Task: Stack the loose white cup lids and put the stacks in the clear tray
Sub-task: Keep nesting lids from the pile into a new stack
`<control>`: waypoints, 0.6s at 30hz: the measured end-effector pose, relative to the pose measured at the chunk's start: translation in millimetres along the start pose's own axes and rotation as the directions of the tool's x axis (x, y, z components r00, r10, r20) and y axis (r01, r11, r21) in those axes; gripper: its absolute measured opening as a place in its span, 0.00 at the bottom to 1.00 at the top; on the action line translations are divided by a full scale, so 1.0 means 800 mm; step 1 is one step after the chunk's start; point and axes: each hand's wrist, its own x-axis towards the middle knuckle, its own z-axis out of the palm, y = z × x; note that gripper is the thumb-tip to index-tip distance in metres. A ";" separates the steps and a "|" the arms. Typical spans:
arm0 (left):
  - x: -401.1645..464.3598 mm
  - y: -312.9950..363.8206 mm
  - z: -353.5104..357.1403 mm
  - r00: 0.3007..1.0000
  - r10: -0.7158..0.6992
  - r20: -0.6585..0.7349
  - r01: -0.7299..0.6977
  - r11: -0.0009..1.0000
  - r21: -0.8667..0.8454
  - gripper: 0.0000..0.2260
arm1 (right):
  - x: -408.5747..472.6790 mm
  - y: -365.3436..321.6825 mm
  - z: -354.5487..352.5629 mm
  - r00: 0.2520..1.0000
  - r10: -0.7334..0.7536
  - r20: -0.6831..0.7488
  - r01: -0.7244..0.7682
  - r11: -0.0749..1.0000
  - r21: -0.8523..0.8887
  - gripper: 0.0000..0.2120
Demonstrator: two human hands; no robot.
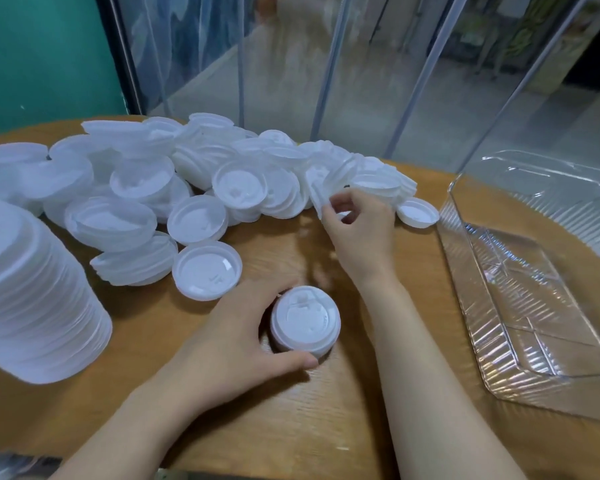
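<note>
Both hands (236, 337) (357, 230) on white lids (305, 320).

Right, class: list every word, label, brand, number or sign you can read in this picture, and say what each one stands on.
No text can be read here.
Loose lid nearest the left hand: small raised marks near its middle, too blurred to read.
Small lid stack gripped by that hand: moulded shapes on top, no legible letters.
Clear tray: only ribs and creases, no label.
Right hand, pinching a lid in the pile: no print visible there.
</note>
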 end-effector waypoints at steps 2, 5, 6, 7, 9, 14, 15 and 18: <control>0.001 -0.002 0.001 1.000 0.020 0.002 -0.020 1.000 0.016 0.37 | -0.008 -0.010 -0.012 0.997 0.060 0.049 -0.068 0.978 0.200 0.01; 0.002 -0.007 0.004 1.000 0.008 -0.006 -0.008 1.000 0.025 0.41 | -0.030 -0.012 -0.037 0.989 0.132 0.070 -0.148 0.919 0.364 0.03; 0.003 -0.007 0.004 1.000 0.006 -0.007 -0.006 1.000 0.022 0.41 | -0.039 -0.007 -0.046 0.986 0.154 0.057 -0.164 0.917 0.362 0.03; 0.003 -0.008 0.005 1.000 0.009 -0.009 -0.009 1.000 0.018 0.41 | -0.048 -0.001 -0.055 0.982 0.183 0.046 -0.188 0.918 0.350 0.03; 0.005 -0.008 0.005 1.000 0.014 -0.007 -0.014 1.000 0.006 0.38 | -0.063 0.013 -0.071 0.958 0.285 0.029 -0.279 0.908 0.313 0.05; 0.006 -0.006 0.006 1.000 0.003 -0.006 -0.003 1.000 0.023 0.40 | -0.083 0.038 -0.107 0.914 0.406 -0.019 -0.399 0.905 0.144 0.05; 0.006 -0.004 0.006 1.000 0.004 -0.005 -0.004 1.000 0.031 0.40 | -0.087 0.041 -0.110 0.923 0.385 -0.026 -0.382 0.921 0.083 0.04; 0.005 0.001 0.005 1.000 0.022 0.001 -0.022 0.998 0.055 0.40 | -0.101 0.051 -0.113 0.950 0.311 -0.017 -0.311 0.941 -0.132 0.05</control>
